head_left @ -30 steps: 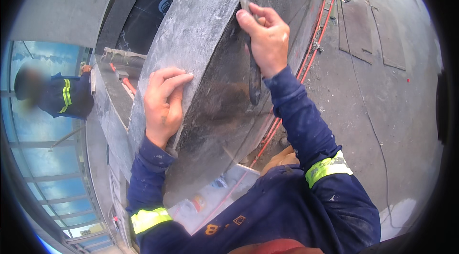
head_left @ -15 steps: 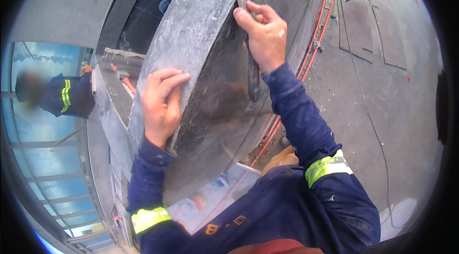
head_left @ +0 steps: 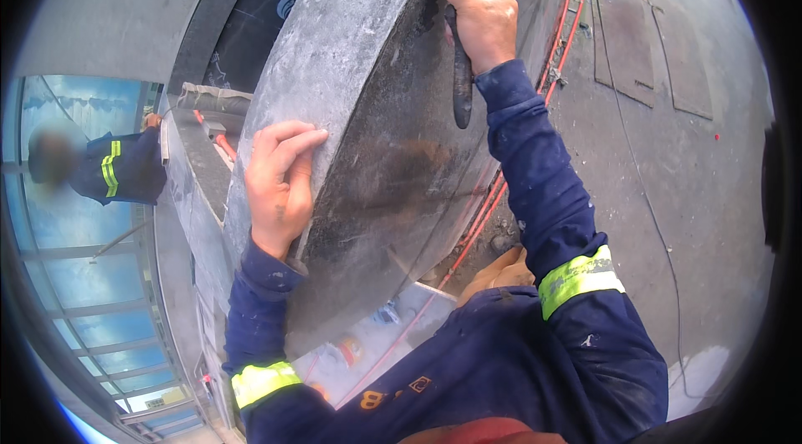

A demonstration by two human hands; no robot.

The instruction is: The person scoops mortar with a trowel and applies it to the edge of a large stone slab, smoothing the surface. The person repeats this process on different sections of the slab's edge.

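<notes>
My right hand (head_left: 484, 18) is closed around the middle of a small trowel (head_left: 461, 81). Its pale blade tip shows above my fingers, against the far part of the concrete edge, and its dark handle hangs below them; my fingers hide the part between. My left hand (head_left: 280, 189) rests nearer to me on the top of a curved grey concrete wall (head_left: 334, 51), fingers loosely bent and apart, with nothing in it. Darker, damp-looking patches mark the wall's side face below the edge.
Orange-red conduits (head_left: 480, 227) run along the wall's foot at the right. A black cable (head_left: 639, 168) and flat boards (head_left: 624, 51) lie on the floor beyond. At the left, a person (head_left: 125, 164) in dark workwear is beside large windows (head_left: 92, 277). A white board (head_left: 384, 335) lies below.
My right hand has moved up and slightly right along the concrete edge, carrying the trowel farther away. My left hand has stayed nearly in place.
</notes>
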